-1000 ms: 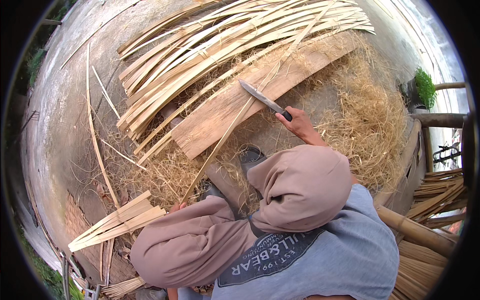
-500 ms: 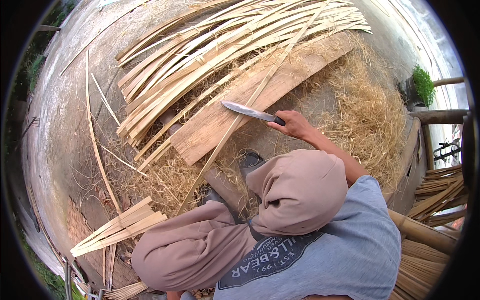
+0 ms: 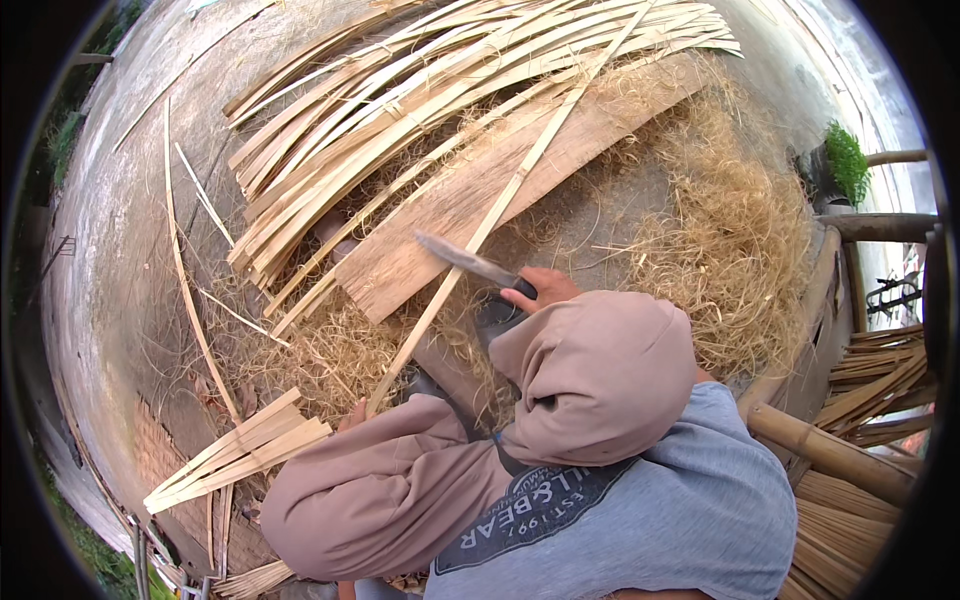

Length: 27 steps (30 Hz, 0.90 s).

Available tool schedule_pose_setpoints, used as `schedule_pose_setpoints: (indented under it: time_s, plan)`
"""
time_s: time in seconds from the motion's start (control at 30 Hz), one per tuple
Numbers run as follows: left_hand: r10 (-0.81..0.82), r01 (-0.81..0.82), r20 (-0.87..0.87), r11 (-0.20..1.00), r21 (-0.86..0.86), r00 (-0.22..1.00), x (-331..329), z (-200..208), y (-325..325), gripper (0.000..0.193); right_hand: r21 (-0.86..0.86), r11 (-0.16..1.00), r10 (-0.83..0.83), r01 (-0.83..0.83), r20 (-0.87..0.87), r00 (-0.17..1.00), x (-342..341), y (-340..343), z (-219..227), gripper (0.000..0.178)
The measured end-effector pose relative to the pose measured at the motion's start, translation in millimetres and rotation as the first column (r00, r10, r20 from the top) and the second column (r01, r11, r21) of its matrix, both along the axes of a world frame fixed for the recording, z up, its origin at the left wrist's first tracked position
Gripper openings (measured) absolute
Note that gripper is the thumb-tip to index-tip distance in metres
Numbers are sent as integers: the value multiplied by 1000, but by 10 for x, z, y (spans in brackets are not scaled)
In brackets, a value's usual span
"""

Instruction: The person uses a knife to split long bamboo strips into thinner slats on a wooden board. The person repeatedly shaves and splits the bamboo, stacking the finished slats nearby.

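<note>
My right hand (image 3: 545,287) is closed round the dark handle of a knife (image 3: 470,262), in front of my right knee. The blade, slightly blurred, points left and lies across a long, thin bamboo strip (image 3: 515,180). That strip slants over a wooden board (image 3: 395,265), its far end rising toward the upper right. At its near end, beside my left knee, my left hand (image 3: 352,416) shows only in part, with fingers pinched against the strip; my knee hides the rest of that hand.
Beyond the board lies a wide bundle of split bamboo strips (image 3: 330,140). Curly shavings (image 3: 720,250) heap up on the right, with more around my feet. A few wider bamboo pieces (image 3: 240,450) lie at the left. A bamboo pole (image 3: 830,455) runs along my right side.
My right hand has drawn the knife nearer to my knee, down and slightly left. My left hand has come into sight at the strip's near end.
</note>
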<state>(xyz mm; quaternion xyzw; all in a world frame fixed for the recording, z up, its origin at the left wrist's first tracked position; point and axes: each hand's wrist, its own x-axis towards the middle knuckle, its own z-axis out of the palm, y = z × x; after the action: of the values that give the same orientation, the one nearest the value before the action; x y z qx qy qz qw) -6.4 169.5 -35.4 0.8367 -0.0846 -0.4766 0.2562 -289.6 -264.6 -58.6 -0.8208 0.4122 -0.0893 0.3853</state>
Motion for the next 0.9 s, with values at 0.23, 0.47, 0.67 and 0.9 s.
schedule_pose_setpoints:
  time_s: [0.23, 0.47, 0.67, 0.9]
  plan:
    - [-2, 2, 21, 1000, 18, 1000, -26, 24, 61, 30, -270, 959, -128, 83, -153, 980, -423, -855, 27, 47]
    - [5, -6, 49, 1000, 29, 999, 50, 53, 176, 31, -367, 850, 370, -379, -98, 924, -300, -575, 76, 45]
    - [-13, 11, 76, 1000, 26, 997, 137, 65, 188, 32, -259, 922, -326, 288, -120, 938, -587, -1734, 107, 53]
    - [-52, 41, 141, 996, 80, 989, 209, 36, 370, 33, -265, 960, -139, 86, -191, 972, -573, -1625, 85, 52]
